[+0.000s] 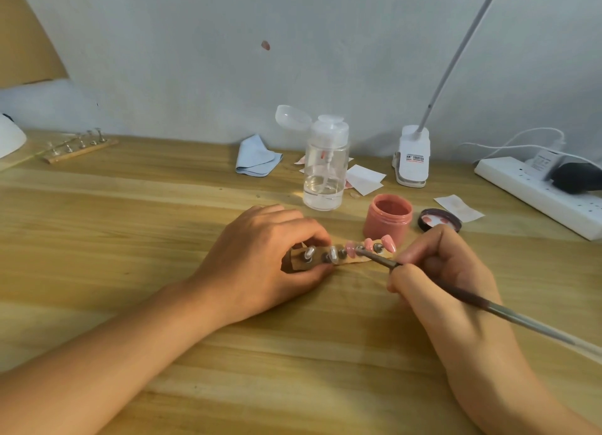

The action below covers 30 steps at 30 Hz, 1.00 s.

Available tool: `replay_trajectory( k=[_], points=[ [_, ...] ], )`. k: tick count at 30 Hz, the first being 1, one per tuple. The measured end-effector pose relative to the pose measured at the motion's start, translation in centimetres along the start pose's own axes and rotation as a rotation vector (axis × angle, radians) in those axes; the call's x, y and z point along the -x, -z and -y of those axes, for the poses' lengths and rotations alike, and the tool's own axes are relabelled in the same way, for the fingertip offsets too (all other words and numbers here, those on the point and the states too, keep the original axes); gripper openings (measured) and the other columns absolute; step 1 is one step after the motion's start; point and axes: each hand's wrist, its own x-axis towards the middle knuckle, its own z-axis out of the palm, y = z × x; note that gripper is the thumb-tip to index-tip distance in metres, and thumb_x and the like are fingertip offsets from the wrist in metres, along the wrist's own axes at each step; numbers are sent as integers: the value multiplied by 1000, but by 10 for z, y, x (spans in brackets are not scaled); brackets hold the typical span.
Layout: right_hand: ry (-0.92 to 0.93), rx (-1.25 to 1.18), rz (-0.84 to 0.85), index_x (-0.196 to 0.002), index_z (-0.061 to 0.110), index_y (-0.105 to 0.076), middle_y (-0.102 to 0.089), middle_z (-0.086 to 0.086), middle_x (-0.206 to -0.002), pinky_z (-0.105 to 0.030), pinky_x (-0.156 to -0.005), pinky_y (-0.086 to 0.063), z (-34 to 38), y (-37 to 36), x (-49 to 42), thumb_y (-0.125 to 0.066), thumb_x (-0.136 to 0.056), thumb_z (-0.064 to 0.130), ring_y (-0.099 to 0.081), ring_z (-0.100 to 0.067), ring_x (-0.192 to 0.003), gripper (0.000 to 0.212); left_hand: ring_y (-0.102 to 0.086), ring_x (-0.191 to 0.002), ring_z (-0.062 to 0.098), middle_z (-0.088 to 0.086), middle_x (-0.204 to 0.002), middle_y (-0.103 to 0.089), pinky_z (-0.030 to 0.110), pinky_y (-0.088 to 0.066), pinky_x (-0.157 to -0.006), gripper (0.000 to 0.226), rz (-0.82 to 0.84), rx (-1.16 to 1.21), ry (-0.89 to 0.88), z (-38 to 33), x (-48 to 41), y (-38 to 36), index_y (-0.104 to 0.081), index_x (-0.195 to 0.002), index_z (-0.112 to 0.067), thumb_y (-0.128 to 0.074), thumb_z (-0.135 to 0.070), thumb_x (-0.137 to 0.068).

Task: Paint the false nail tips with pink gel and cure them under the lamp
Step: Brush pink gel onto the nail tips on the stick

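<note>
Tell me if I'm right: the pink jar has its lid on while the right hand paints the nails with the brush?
Not quite. In the head view the pink jar is open; its lid lies beside it, on the right. The rest holds: the right hand paints the nails with the brush, on the strip the left hand grips.

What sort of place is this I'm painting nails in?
Probably a home desk set up for nail work, not a salon: a plain wooden table against a bare wall, a power strip, and just one gel jar and pump bottle beside the tip strip and brush.
</note>
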Motion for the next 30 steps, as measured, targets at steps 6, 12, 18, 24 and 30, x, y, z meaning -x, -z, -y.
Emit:
replay_trajectory(
  k=[6,12,18,24,30],
  points=[
    [1,5,-11,-69,11,-51,-65,0,-57,-9,-54,-41,0,-1,0,-68,-67,8,-54,4,-57,17,-50,-77,2,-18,-81,-61,25,-41,-74,19,-14,-6,-9,-1,0,1,-69,-92,-32,-66,-47,-81],
    [30,-5,14,-71,5,-49,-65,0,-54,-11,-48,-41,-5,0,-3,-54,-81,-18,-54,2,-45,26,-47,-77,1,-19,-82,-61,23,-39,-73,18,-33,-12,-17,-1,0,1,-69,-92,-32,-66,-46,-81],
    [66,-24,54,-73,4,-48,-67,6,-56,-8,-52,-42,-4,0,-1,-64,-77,-9,-59,6,-52,21,-50,-76,4,-17,-80,-62,24,-40,-73,17,-33,-18,-23,-1,1,0,-69,-91,-31,-67,-45,-81],
    [80,21,31,-69,7,-49,-57,0,-53,-15,-49,-35,-2,2,3,-58,-66,13,-49,-5,-51,12,-49,-76,3,-18,-80,-61,24,-41,-74,17,-29,-21,-20,-1,0,0,-69,-91,-32,-66,-46,-81],
    [96,24,47,-71,3,-48,-59,6,-52,-7,-50,-34,-4,1,3,-62,-68,12,-52,3,-52,16,-49,-76,3,-19,-81,-61,24,-40,-74,18,-23,-21,-20,-1,1,0,-69,-92,-32,-65,-47,-81]
  ],
)
